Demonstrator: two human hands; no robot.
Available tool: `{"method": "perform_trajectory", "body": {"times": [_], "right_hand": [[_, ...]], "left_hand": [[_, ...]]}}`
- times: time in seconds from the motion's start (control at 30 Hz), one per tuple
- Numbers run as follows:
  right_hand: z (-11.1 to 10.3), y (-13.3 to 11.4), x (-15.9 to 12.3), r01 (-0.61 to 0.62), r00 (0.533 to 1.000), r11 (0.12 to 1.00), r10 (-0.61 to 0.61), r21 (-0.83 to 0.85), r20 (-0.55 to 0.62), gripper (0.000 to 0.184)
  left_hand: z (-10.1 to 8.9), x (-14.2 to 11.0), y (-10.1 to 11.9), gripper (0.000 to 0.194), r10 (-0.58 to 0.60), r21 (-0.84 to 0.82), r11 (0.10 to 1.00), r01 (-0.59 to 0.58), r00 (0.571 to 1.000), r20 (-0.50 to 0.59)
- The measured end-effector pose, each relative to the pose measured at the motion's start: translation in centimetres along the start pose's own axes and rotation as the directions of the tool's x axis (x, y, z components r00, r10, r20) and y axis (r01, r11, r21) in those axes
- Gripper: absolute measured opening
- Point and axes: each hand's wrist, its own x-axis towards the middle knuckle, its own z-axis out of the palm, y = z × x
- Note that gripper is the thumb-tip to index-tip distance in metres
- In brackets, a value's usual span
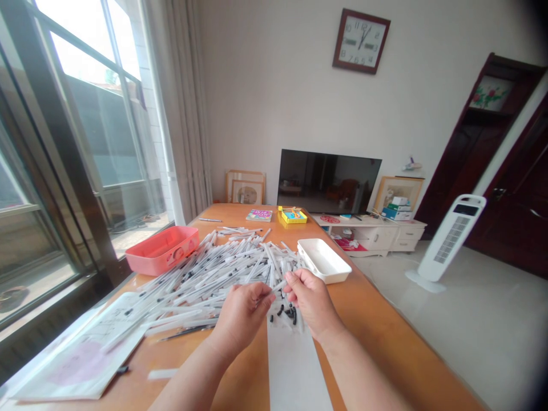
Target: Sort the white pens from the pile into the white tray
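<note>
Both of my hands meet over the table in the middle of the view. My left hand is closed, thumb against fingers, on one end of a thin whitish pen. At its other end, my right hand pinches the same pen; the fingers cover much of it. Just beyond lies a large loose pile of translucent white pens, some with black ends. Small black pen caps lie below my right hand, at the far end of a white paper strip.
A red plastic basket stands left of the pile, a white tray right of it. A printed bag lies near left. Farther back are a yellow box and a booklet. The table's right edge drops to the floor.
</note>
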Motion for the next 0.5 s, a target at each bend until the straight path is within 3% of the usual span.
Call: {"method": "perform_trajectory", "body": {"times": [0.13, 0.37, 0.5], "right_hand": [[0.0, 0.0, 0.0, -0.017, 1.000, 0.999, 0.017, 0.029, 0.000, 0.038], [-0.3, 0.3, 0.5, 0.005, 0.996, 1.000, -0.003, 0.020, -0.094, 0.038], [-0.3, 0.2, 0.4, 0.019, 0.997, 1.000, -0.019, 0.003, -0.074, 0.037]], "left_hand": [[0.1, 0.0, 0.0, 0.027, -0.029, -0.033, 0.999, 0.029, 1.000, -0.004], [-0.6, 0.0, -0.9, 0.046, -0.100, -0.232, 0.966, 0.116, 0.992, 0.079], [-0.8, 0.0, -1.2, 0.043, -0.088, -0.241, 0.961, 0.135, 0.977, 0.195]]}}
